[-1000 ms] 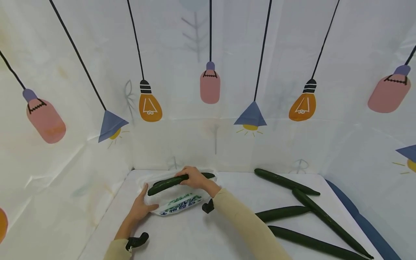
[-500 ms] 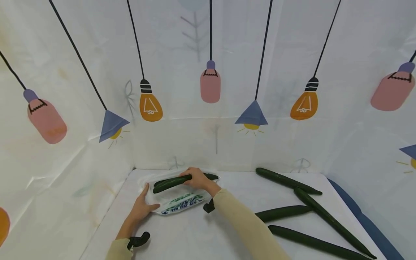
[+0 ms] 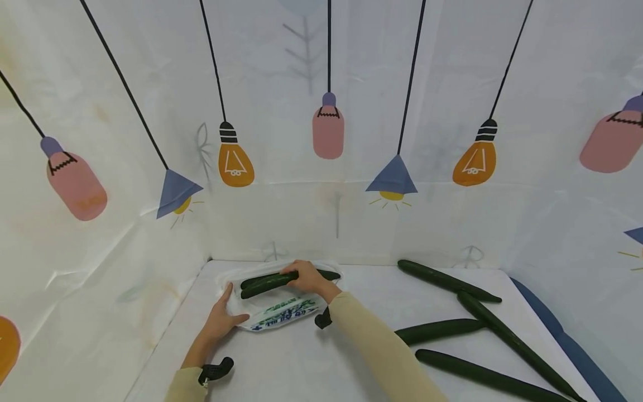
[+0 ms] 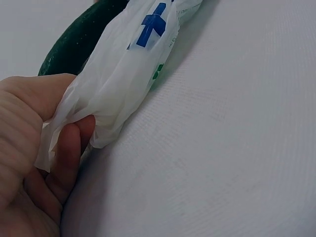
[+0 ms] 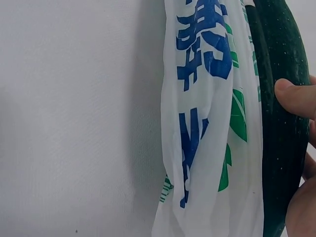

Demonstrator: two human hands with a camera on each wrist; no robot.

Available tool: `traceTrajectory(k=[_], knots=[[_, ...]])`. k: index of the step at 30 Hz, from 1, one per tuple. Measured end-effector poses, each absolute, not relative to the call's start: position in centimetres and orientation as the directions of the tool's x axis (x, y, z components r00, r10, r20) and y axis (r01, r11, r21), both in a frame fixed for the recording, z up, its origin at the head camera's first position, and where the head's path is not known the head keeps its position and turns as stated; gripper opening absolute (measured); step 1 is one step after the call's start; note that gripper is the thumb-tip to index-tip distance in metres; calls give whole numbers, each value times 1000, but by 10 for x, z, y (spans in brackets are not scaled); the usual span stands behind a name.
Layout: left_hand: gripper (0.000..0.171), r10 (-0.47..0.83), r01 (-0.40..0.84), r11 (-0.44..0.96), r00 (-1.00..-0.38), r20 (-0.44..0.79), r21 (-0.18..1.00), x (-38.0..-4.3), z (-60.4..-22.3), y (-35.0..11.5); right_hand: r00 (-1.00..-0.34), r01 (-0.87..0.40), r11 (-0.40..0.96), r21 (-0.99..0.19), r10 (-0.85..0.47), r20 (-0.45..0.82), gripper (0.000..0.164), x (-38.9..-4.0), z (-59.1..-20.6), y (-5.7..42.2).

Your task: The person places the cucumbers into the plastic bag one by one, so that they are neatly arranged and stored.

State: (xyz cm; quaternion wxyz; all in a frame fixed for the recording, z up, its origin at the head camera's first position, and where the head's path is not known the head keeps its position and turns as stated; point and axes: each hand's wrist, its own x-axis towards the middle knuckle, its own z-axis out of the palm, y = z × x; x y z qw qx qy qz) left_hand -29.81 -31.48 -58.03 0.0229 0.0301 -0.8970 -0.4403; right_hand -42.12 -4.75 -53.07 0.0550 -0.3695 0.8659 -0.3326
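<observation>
A white plastic bag [image 3: 288,314] with blue and green print lies on the table, its mouth toward the left. My left hand [image 3: 219,319] pinches the edge of that mouth between thumb and fingers, as the left wrist view shows on the crumpled plastic [image 4: 123,74]. My right hand [image 3: 306,278] grips a dark green cucumber [image 3: 265,286] over the bag; in the right wrist view the thumb lies along the cucumber [image 5: 282,148]. Close behind it shows a second cucumber [image 3: 249,282], mostly hidden by the first.
Several more long cucumbers lie on the right of the white table [image 3: 281,368], one cucumber [image 3: 517,341] running across toward the near right corner. A white sheet with printed lamps [image 3: 329,134] hangs behind and at the sides. Blue fabric [image 3: 537,318] borders the right edge.
My right hand and the cucumber in it have shifted a little to the right, deeper over the bag. The left hand keeps its hold on the bag's edge. The head view has drifted slightly.
</observation>
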Motion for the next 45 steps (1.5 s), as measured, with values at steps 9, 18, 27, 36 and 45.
traceTrajectory(k=[9, 18, 27, 36, 45], knots=[[111, -49, -5, 602, -998, 30, 798, -301, -578, -314, -732, -603, 530, -596, -664, 151, 37, -427, -534, -50], [117, -47, -26, 604, -999, 2, 797, -298, -582, -317, -754, -579, 546, -606, -641, 142, 35, -427, -542, -56], [120, -33, -4, 603, -999, 20, 798, -300, -583, -318, -772, -557, 569, -605, -623, 125, 35, -425, -540, -58], [120, -39, -12, 614, -999, 14, 790, -301, -583, -316, -767, -577, 571, -585, -625, 146, 34, -423, -539, -56], [119, -40, -13, 602, -999, 14, 799, -300, -586, -317, -765, -598, 584, -548, -619, 175, 33, -423, -545, -56]])
